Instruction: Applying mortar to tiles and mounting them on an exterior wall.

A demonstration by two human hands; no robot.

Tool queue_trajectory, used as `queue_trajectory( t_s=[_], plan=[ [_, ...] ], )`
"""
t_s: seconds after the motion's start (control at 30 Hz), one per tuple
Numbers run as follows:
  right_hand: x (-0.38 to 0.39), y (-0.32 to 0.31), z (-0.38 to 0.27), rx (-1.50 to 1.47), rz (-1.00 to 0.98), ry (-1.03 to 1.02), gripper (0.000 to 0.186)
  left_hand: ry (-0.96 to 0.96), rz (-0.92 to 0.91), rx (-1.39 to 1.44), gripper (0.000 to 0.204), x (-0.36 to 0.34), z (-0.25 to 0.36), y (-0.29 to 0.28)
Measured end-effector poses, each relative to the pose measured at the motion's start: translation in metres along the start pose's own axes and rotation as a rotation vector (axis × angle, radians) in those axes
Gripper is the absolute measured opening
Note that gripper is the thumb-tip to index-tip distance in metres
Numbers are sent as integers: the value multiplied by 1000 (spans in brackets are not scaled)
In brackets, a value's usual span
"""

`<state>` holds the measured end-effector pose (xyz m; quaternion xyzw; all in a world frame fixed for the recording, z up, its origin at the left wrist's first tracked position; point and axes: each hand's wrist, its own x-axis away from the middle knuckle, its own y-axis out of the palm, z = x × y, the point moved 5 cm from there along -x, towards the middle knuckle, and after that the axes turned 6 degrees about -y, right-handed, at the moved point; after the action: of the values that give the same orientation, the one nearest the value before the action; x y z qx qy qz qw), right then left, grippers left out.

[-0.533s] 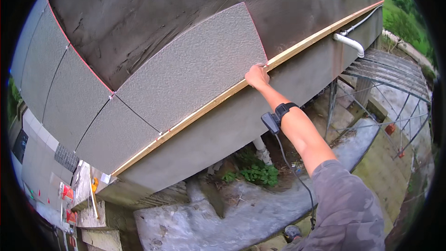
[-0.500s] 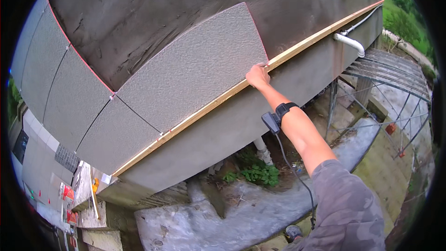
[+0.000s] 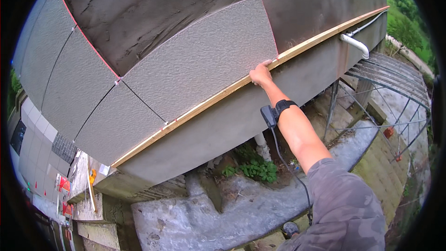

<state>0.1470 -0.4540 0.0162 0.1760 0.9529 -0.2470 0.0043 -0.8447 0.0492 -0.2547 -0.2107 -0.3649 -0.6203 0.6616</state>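
Note:
My right hand (image 3: 261,72) is at the long wooden batten (image 3: 306,44), fingers curled over it and one finger reaching along the lower edge of a grey textured tile (image 3: 204,51) near its right corner. A black device with a cable is strapped on my forearm. The tile stands on the batten, against a dark, trowelled wall (image 3: 139,9). More grey tiles (image 3: 74,79), split by narrow dark joints with small white spacers, continue to the left. My left hand is out of view.
A white bent pipe (image 3: 353,42) sticks out below the batten at right, near a metal scaffold platform (image 3: 390,72). Below are rough concrete ledges (image 3: 195,223) and a plant (image 3: 258,169). At lower left lie a yellow tool (image 3: 92,175) and red-and-white containers (image 3: 62,183).
The view has shifted a little, with the tile higher and farther right in it. My right hand sits slightly farther left of the tile's corner, one finger stretched out more.

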Motion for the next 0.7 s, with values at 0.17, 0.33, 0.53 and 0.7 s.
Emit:
queue_trajectory(
  t_s=[0.17, 0.33, 0.53, 0.7],
  plan=[
    [23, 30, -15, -107, -61, -54, 101, -5, -5, 21, 22, -13, 10, -30],
    [68, 70, -42, -230, -236, -146, 93, 1, -19, 60, 24, -26, 15, -69],
    [172, 128, 1, -190, -220, -654, 28, 22, -49, -6, 18, -2, 6, -29],
    [303, 112, 160, 199, -394, -402, 54, 97, -135, -68, 16, 24, -1, 31]
  ],
)
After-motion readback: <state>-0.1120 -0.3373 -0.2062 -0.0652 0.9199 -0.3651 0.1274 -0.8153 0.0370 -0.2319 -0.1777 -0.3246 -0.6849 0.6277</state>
